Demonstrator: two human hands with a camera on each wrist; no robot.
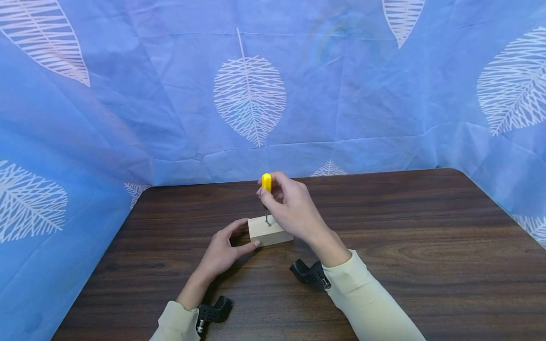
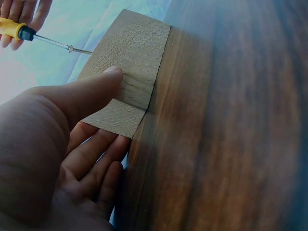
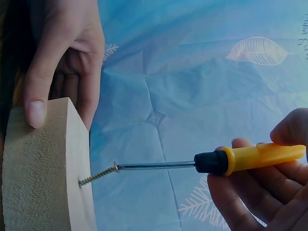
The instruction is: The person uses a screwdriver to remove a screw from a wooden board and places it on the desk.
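A pale wooden block (image 1: 269, 235) lies on the dark table, its left end held between the thumb and fingers of my left hand (image 1: 222, 251). From its top face sticks a screw (image 3: 97, 176), leaning, with much of its thread showing. My right hand (image 1: 294, 206) grips the yellow handle of a screwdriver (image 3: 255, 158) with a black collar. The screwdriver's metal shaft (image 3: 156, 165) meets the screw head, at a slight angle to the screw. In the left wrist view my left thumb (image 2: 96, 91) presses the block's near side.
The dark wood-grain table (image 1: 426, 246) extends to both sides of the block. Behind it and at the sides hangs a blue cloth (image 1: 179, 94) with white leaf prints. Black wrist mounts sit at both cream sleeves (image 1: 362, 289).
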